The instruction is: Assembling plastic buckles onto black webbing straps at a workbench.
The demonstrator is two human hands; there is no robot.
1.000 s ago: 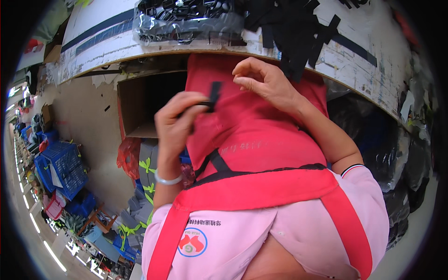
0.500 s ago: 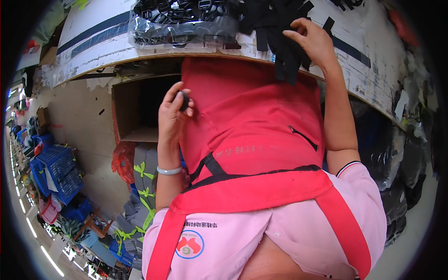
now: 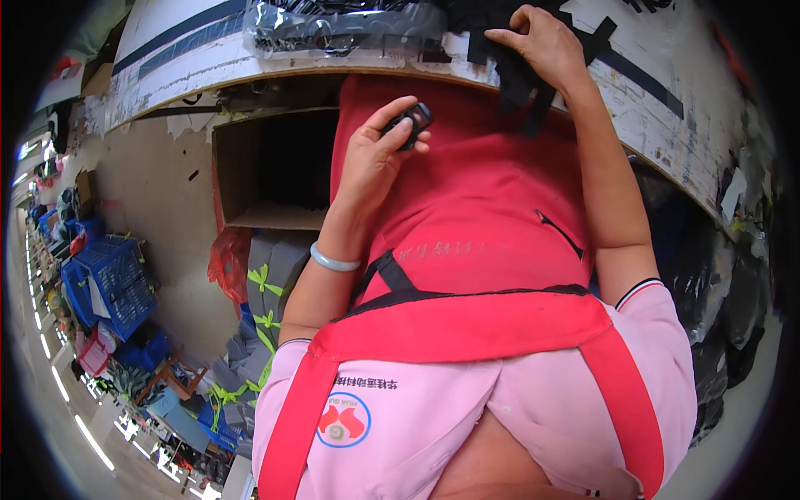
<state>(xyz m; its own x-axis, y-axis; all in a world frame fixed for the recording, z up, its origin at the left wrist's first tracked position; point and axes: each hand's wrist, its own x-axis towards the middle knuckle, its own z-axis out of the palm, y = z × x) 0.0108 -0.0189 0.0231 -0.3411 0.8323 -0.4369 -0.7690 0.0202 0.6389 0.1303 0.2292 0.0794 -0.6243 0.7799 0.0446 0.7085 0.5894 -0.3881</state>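
Observation:
My left hand (image 3: 379, 150) is raised in front of the red apron (image 3: 467, 192), thumb and fingers closed on a small black plastic buckle (image 3: 411, 125) with an opening in its middle. Over the table's edge, my right hand (image 3: 546, 46) hovers at a pile of black webbing straps (image 3: 512, 79). Its thumb and forefinger are apart with nothing seen between them; the other fingers are partly hidden. Some strap ends hang down over the edge against the apron. To the left of the pile lies a clear plastic bag (image 3: 346, 37) full of black buckles.
The worn white tabletop (image 3: 187, 71) has dark tape strips across it. Under it stands a cardboard box (image 3: 271, 218), open toward me. At left are a red plastic bag (image 3: 229, 258), grey bundles tied with green strips (image 3: 275, 300) and blue crates (image 3: 117, 283).
My left hand has moved right and up with the buckle, now in front of the apron. My right hand stays by the straps, its thumb and forefinger still apart. The view has shifted slightly.

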